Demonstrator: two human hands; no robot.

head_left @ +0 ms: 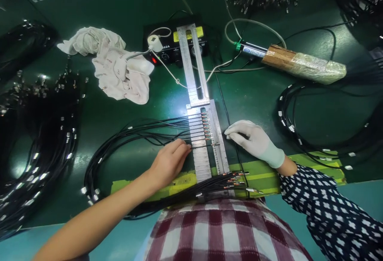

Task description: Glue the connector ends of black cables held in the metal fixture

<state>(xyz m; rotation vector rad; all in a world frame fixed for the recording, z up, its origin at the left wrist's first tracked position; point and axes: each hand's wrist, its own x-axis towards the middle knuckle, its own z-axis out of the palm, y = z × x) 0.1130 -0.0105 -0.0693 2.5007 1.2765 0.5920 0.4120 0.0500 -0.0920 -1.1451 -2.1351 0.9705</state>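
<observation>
- Table top (pixel 254 101): shiny dark green.
- Long flat tape strip (pixel 266 175) on its edge: yellow-green.
- Thin round cables (pixel 182 194): black, with silver and orange bits at the tips.
- Long flat metal bar (pixel 200 163): silver, striped with thin dark lines.
- Stretchy cloth glove (pixel 259 142): white.
- Cloth sleeve (pixel 323 197): very dark, with little white flower shapes.
- Checked cloth (pixel 215 229): dark red and white.
- Boxy machine (pixel 170 49): black, yellow label (pixel 200 33), red light (pixel 154 59).
</observation>
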